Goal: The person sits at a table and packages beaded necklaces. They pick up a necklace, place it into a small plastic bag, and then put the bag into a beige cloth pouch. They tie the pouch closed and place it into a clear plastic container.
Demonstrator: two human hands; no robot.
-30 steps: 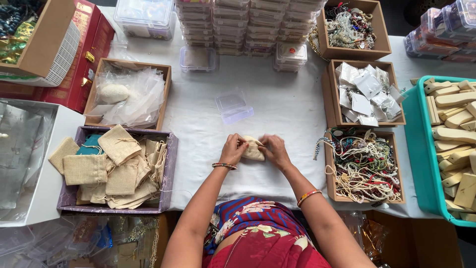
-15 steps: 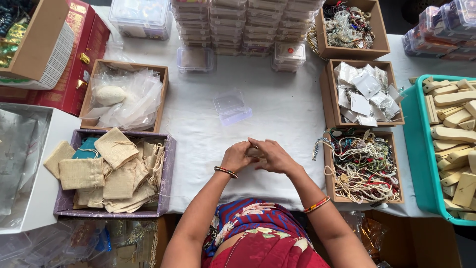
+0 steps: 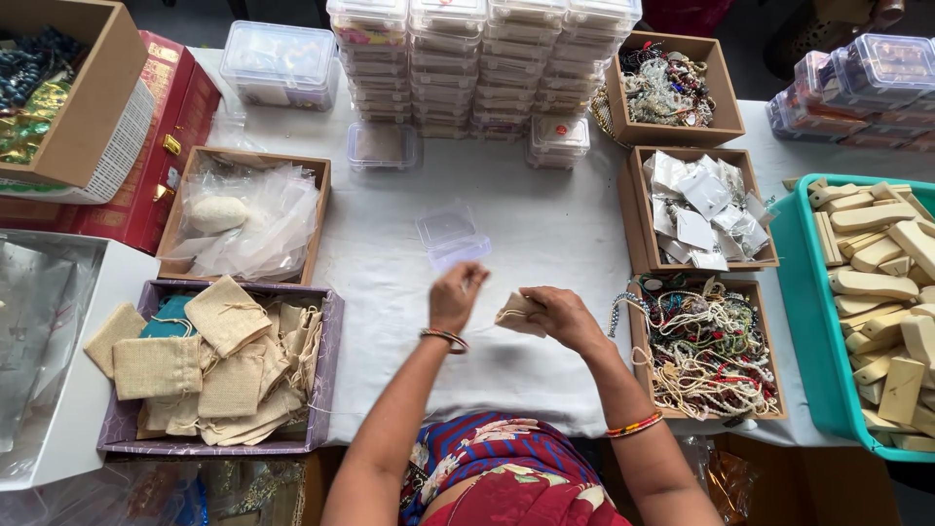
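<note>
Where boxes crowd it, white-clothed table (image 3: 545, 234) under small pouch (image 3: 516, 310).

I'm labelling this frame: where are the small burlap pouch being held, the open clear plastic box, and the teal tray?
small tan burlap pouch (image 3: 516, 312), head view, its side
open clear plastic box (image 3: 450, 237), head view, its lid
teal plastic tray (image 3: 804, 321), head view, left rim

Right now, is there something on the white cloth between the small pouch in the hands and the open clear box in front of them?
Nothing visible. The right hand holds the burlap pouch; only bare white cloth lies between it and the open clear box. The left hand is raised beside it.
</note>
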